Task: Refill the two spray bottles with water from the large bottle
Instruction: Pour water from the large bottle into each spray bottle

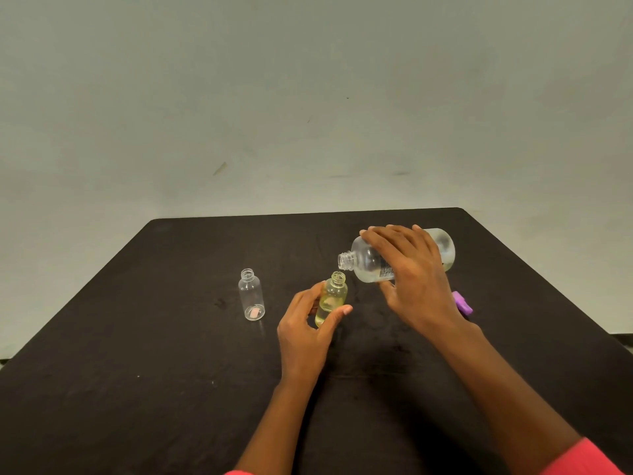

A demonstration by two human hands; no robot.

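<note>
Your large bottle (368, 260) shows clear, glossy plastic. Same see-through plastic on your yellow-tinted bottle (334, 293) and colourless bottle (251, 296). Your table (137, 320) reads matt black, faintly scuffed; the purple cap (462, 303) looks smooth plastic.

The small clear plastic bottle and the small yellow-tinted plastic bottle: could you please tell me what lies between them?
In the head view, bare black tabletop, then the left hand gripping the yellow-tinted bottle.

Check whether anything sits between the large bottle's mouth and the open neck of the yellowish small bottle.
Nothing visible does. The large bottle, tilted in the right hand, has its uncapped mouth just above and beside the yellowish bottle's open neck. The left hand grips that bottle lower, on its body.
</note>
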